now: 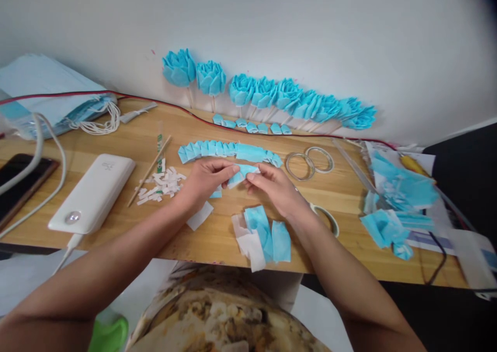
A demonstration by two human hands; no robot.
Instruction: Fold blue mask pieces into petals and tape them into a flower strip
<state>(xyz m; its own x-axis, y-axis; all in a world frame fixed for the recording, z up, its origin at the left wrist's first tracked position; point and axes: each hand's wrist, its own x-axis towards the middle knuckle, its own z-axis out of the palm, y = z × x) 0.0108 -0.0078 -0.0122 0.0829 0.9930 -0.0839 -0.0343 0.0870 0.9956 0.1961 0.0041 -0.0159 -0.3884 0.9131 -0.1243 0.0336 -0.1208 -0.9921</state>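
Note:
Between my two hands is a small blue-and-white piece of fabric point(241, 174), partly folded. My left hand point(212, 181) pinches its left side between thumb and fingers. On its right side, my right hand point(272, 184) presses with the thumb, fingers curled behind. A row of folded blue petals point(209, 149) lies just beyond my hands. Nearer to me are loose blue fabric pieces point(259, 228) and white pieces point(252, 251). Another white piece point(200, 216) rests below my left wrist.
Blue fabric flowers on sticks point(266, 93) lean against the wall. Left are white scraps point(165, 182), a wooden stick point(149, 171), a power bank point(93, 194) and a phone point(27, 181). Right are tape rings point(301, 166), a ruler point(355, 165) and blue scraps point(407, 186). A red-black cable point(182, 108) crosses behind.

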